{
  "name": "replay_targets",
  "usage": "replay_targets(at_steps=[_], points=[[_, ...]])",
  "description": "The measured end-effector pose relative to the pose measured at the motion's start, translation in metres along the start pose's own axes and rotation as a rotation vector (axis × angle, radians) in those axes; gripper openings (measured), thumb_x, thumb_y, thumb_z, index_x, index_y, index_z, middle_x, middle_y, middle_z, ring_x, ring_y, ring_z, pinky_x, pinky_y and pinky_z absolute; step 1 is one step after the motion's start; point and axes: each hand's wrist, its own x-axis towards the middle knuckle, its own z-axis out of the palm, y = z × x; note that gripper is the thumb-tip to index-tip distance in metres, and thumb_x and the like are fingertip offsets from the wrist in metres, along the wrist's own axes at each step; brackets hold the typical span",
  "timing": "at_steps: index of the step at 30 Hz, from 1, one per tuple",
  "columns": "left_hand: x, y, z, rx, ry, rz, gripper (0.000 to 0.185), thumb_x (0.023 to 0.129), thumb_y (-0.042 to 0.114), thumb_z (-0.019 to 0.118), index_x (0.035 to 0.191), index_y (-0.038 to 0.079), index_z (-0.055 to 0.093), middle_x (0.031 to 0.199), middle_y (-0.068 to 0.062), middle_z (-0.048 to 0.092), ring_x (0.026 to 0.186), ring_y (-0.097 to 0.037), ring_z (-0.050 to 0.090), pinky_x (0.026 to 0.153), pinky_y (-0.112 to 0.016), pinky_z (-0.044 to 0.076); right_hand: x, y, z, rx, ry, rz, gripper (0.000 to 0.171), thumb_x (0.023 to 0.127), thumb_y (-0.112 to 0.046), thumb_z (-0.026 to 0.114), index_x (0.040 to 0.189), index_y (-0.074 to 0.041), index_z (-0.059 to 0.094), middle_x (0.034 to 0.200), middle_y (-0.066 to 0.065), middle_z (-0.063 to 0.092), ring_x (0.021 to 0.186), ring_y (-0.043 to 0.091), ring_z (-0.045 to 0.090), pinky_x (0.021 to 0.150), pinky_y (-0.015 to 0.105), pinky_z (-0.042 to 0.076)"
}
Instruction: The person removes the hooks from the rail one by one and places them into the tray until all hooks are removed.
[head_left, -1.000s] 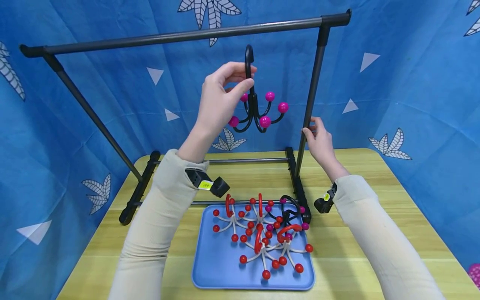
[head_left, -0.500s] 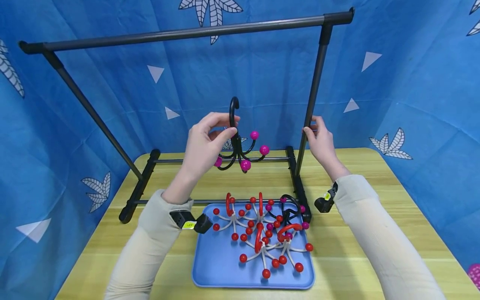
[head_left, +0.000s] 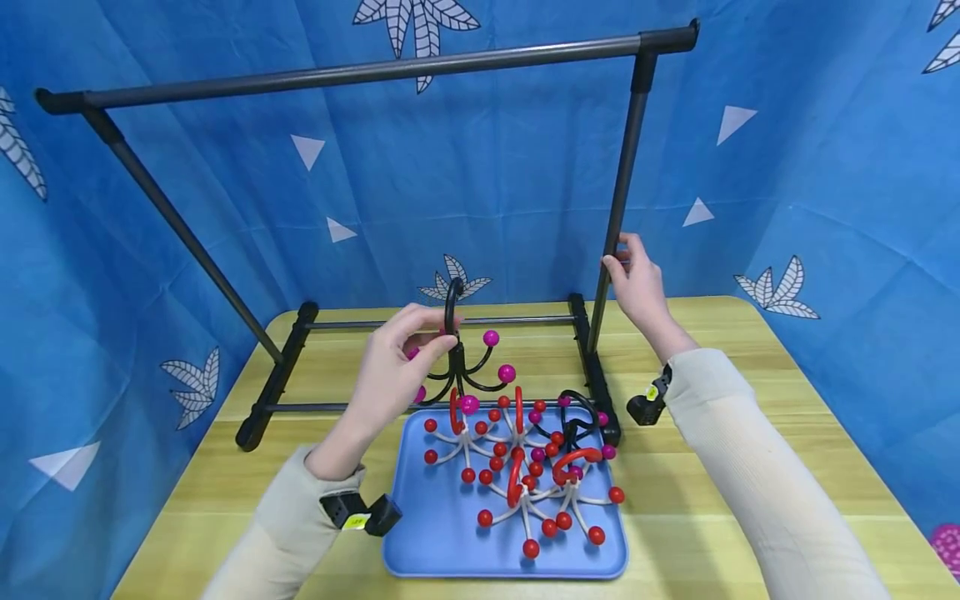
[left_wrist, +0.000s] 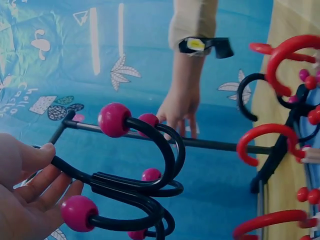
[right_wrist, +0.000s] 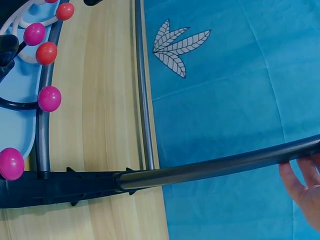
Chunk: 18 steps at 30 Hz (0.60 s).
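Note:
My left hand (head_left: 401, 358) pinches a black multi-arm hook hanger (head_left: 459, 358) by its curved stem, just behind the blue tray (head_left: 427, 533). Magenta balls tip the hanger's arms, which spread out below the fingers; the left wrist view shows the hanger (left_wrist: 125, 185) side-on. With thumb and fingers, my right hand (head_left: 639, 283) grips the right upright (head_left: 621, 192) of a black rack. In the tray stand several white hangers with red hooks and red balls, such as the front one (head_left: 527, 496). A second black hanger (head_left: 573, 429) with magenta balls lies at the tray's back right corner.
The rack's top bar (head_left: 375, 71) spans high above the table (head_left: 712, 483). Its left upright (head_left: 180, 225), feet and two low crossbars stand behind the tray. A blue patterned cloth (head_left: 525, 208) surrounds the table on the back and sides.
My left hand has lowered the black hanger from just under the top bar, down and slightly left, toward the tray. The right hand keeps its place on the upright.

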Motion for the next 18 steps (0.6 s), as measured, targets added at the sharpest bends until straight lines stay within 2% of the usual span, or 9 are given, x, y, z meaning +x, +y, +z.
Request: replay_targets(at_steps=[6,13,18], points=[[-0.022,-0.011,0.000,-0.013,-0.031,-0.077,0.016,0.085,0.011,0.062,0.101,0.010,0.066,0.099,-0.003,0.062,0.088,-0.013,0.065,0.077,-0.023,0.052,0.000,0.000,0.000,-0.008,-0.008,0.007,0.044,0.097,-0.032,0.039,0.135,-0.012,0.032,0.118,0.018,0.053,0.105,0.032,0.056,0.080,0.047,0.047],[-0.046,-0.023,-0.001,-0.029,-0.064,-0.182,0.015,0.086,0.011,0.062,0.100,0.010,0.066,0.101,-0.004,0.063,0.089,-0.015,0.065,0.081,-0.024,0.052,0.002,0.000,-0.002,-0.033,0.004,0.009,0.043,0.097,-0.032,0.039,0.134,-0.011,0.033,0.120,0.018,0.054,0.106,0.033,0.056,0.080,0.049,0.047],[-0.061,-0.034,0.001,-0.003,-0.098,-0.252,0.016,0.084,0.009,0.063,0.100,0.008,0.066,0.102,-0.004,0.063,0.089,-0.013,0.065,0.078,-0.022,0.052,0.002,0.000,-0.003,-0.026,-0.005,0.023,0.043,0.096,-0.033,0.040,0.134,-0.012,0.033,0.119,0.017,0.054,0.105,0.031,0.057,0.082,0.048,0.047]])
